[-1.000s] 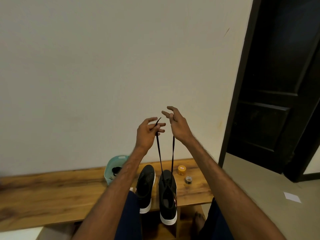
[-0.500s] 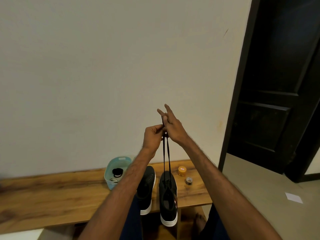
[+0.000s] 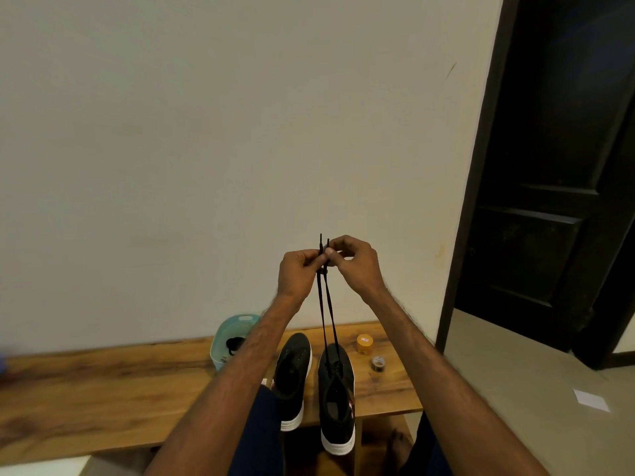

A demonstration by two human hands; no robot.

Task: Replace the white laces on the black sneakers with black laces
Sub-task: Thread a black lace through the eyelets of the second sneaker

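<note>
A: Wooden bench (image 3: pixel 103 389) runs along the wall. Two black sneakers stand on it side by side, toes to the wall.
B: Confirmed. Laced sneaker (image 3: pixel 345 372) is on the right, other sneaker (image 3: pixel 292 372) just left of it. Teal tub (image 3: pixel 220 345) sits further left.
A: Hands?
B: Left hand (image 3: pixel 298 273) and right hand (image 3: pixel 357 266) are raised and touching, each pinching one end of the black lace (image 3: pixel 324 314). Its two strands drop to the laced sneaker.
A: Orange jar (image 3: pixel 364 344) and small tin (image 3: pixel 377 363) sit right of that sneaker.
</note>
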